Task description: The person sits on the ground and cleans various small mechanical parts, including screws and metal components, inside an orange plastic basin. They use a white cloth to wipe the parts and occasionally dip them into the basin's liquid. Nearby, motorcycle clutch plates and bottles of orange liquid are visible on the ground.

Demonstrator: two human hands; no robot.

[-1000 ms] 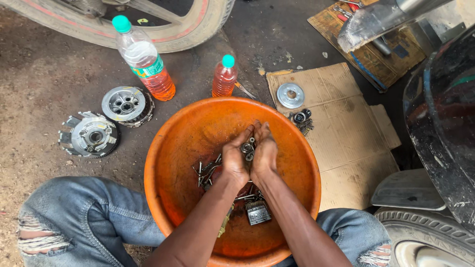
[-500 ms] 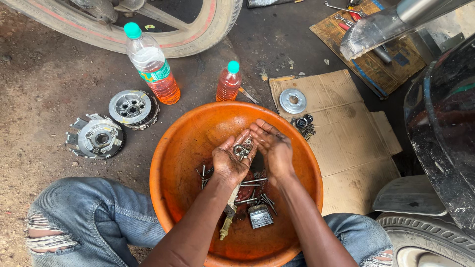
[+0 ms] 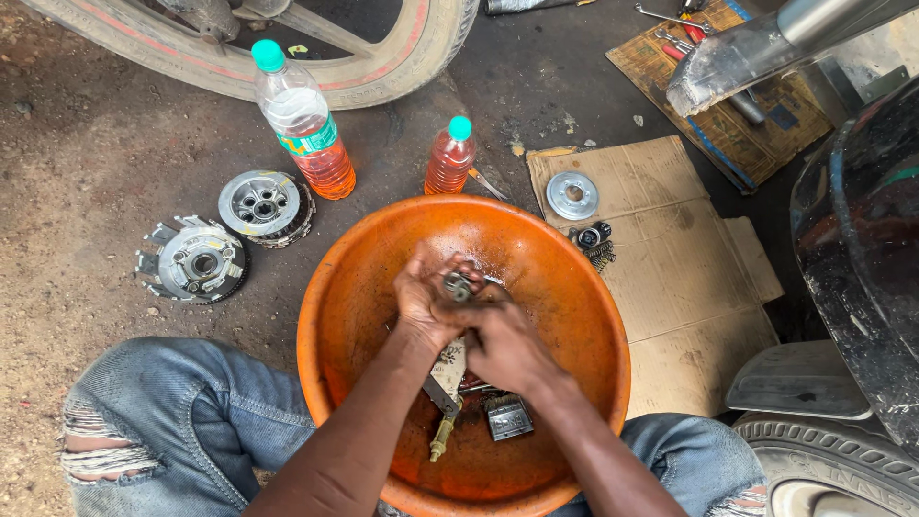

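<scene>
An orange basin (image 3: 364, 278) is shown on the dirt floor between the knees of a person in torn jeans, and serves as the landmark. Above its middle, a small metal part (image 3: 458, 285) is held between both hands: the fingers of the left hand (image 3: 426, 297) are curled closed around it, while the right hand (image 3: 503, 345) is pressed against it from the near side with fingers bent; their exact grip is hidden. In the bottom of the basin, nearer the person, a tool with a yellowish handle (image 3: 442, 433) and a small ribbed metal block (image 3: 507, 417) are seen lying. Beyond the basin's far rim, 2 plastic bottles of orange liquid are standing, a tall one (image 3: 304, 129) and a short one (image 3: 449, 161). To the basin's left, 2 round clutch parts (image 3: 260, 205) lie on the ground. To its right, a metal disc (image 3: 572, 194) rests on flattened cardboard (image 3: 689, 278).
</scene>
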